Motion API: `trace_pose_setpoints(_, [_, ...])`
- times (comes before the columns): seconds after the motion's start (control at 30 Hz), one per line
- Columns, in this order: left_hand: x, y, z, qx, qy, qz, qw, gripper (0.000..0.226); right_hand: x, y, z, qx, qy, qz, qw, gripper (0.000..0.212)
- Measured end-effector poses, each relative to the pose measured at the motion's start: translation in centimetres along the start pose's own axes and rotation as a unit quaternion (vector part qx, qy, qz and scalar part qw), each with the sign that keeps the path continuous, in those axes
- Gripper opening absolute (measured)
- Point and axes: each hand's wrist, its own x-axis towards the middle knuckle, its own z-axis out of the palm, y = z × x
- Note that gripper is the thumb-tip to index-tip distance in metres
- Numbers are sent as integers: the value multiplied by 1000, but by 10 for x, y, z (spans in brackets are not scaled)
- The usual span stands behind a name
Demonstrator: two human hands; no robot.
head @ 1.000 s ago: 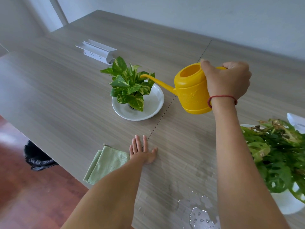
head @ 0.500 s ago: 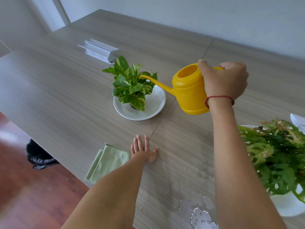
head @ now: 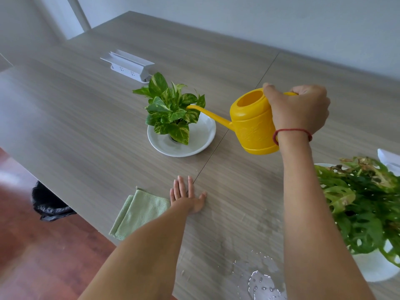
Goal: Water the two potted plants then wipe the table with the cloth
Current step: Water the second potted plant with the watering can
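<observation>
My right hand (head: 299,111) grips the handle of a yellow watering can (head: 251,124), tilted left so its spout tip reaches into the leaves of the small potted plant (head: 171,109) standing in a white dish (head: 203,137). My left hand (head: 188,194) lies flat and open on the wooden table (head: 86,118), touching the right edge of a folded green cloth (head: 138,213) near the front edge. The large plant (head: 363,204) with holed leaves sits in a white pot (head: 374,267) at the right.
A puddle of spilled water (head: 259,280) lies on the table near the front, between my arms. A white power strip box (head: 127,66) sits behind the small plant. A black bag (head: 49,202) rests on the red floor under the table's left edge.
The watering can has tipped further down and left, bringing the spout tip deeper into the small plant's leaves. My left hand has stayed flat beside the cloth.
</observation>
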Motion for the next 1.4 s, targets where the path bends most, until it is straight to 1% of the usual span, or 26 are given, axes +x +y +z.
trace_pose_setpoints(0.07, [0, 0, 0, 0, 0, 1, 1000, 78, 0, 1, -1, 1, 11, 7, 1000, 55])
trace_pose_setpoints(0.2, [0, 0, 0, -2, -2, 1, 1000, 78, -2, -1, 3, 7, 7, 20, 1000, 47])
trace_pose_setpoints(0.43, [2, 0, 0, 4, -2, -3, 1000, 78, -3, -10, 13, 15, 29, 12, 999, 59])
trace_pose_setpoints(0.67, [1, -1, 0, 2, -3, -4, 1000, 78, -4, -20, 17, 34, 34, 3, 999, 51])
trace_pose_setpoints(0.83, [1, -1, -1, 3, -6, -1, 1000, 78, -1, -17, 18, 37, 42, 12, 998, 52])
trace_pose_setpoints(0.93, [0, -1, -1, 1, -8, -2, 1000, 79, 2, -12, 19, 30, 41, 22, 998, 59])
trace_pose_setpoints(1.1, [1, 0, -1, 8, -8, -6, 1000, 79, 4, -6, 14, 22, 38, 32, 999, 57])
trace_pose_setpoints(1.23, [0, 0, -1, 9, -7, -6, 1000, 79, 3, -3, 10, 17, 39, 20, 999, 58])
trace_pose_setpoints(1.4, [1, -1, -1, 11, -6, -5, 1000, 79, 1, -2, 7, 29, 39, 27, 998, 58])
